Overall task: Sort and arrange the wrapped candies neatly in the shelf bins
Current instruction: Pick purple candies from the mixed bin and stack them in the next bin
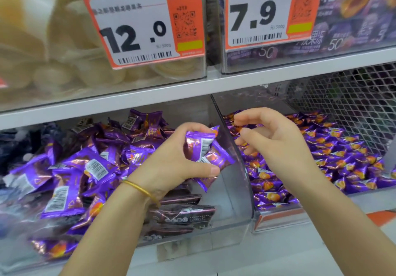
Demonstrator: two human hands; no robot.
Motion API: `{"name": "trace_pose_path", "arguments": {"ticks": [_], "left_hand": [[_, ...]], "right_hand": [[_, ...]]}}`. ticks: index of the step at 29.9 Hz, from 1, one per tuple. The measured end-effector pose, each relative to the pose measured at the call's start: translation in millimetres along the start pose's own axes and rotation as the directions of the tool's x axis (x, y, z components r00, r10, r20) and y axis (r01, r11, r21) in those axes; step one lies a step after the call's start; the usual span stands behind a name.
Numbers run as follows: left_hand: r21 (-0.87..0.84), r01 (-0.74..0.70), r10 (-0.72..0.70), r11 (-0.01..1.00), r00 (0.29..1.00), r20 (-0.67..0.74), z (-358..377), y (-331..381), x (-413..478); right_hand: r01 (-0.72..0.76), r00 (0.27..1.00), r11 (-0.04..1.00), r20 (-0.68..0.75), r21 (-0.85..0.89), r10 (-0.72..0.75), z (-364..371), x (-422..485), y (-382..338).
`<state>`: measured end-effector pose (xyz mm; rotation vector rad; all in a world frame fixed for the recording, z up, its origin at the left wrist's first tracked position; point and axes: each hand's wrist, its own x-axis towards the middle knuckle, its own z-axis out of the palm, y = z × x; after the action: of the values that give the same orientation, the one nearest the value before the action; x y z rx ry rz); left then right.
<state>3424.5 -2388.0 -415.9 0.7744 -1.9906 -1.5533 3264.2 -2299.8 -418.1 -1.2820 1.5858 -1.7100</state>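
Observation:
My left hand [171,164] grips a small bunch of purple wrapped candies [203,149] above the left clear bin [233,190]. That bin holds a loose heap of purple candies [85,168] with barcodes showing, plus darker flat packets [182,211] near its front. My right hand [272,138] hovers over the right bin with its fingers loosely curled and nothing visibly in them. Small purple candies with an orange picture [332,153] fill the right bin in rough rows.
A clear divider wall [227,138] separates the two bins. Above runs a white shelf edge [192,91] with price tags 12.0 [137,24] and 7.9 [257,14] on upper bins. A wire mesh panel [353,95] stands behind the right bin.

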Motion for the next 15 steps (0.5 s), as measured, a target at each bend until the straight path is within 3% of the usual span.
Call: {"name": "trace_pose_path", "arguments": {"ticks": [2,5,11,15], "left_hand": [[-0.246,0.008,0.003,0.969,0.999,0.046,-4.9,2.3,-6.9],[-0.418,0.037,0.017,0.908,0.992,0.126,-11.6,3.7,-11.0],[-0.473,0.097,-0.015,0.876,0.985,0.173,-13.7,6.5,-13.4],[-0.509,0.141,-0.025,0.849,0.973,0.229,-11.1,11.0,-10.2]], "right_hand": [[0.036,0.999,0.999,0.015,-0.031,-0.035,4.1,0.0,-3.1],[0.090,0.994,0.989,0.075,-0.115,-0.082,10.3,2.4,-6.5],[0.070,0.983,0.996,0.173,-0.061,-0.058,17.1,8.5,-8.0],[0.018,0.999,1.000,0.028,0.026,-0.018,15.7,12.4,-8.0]]}}
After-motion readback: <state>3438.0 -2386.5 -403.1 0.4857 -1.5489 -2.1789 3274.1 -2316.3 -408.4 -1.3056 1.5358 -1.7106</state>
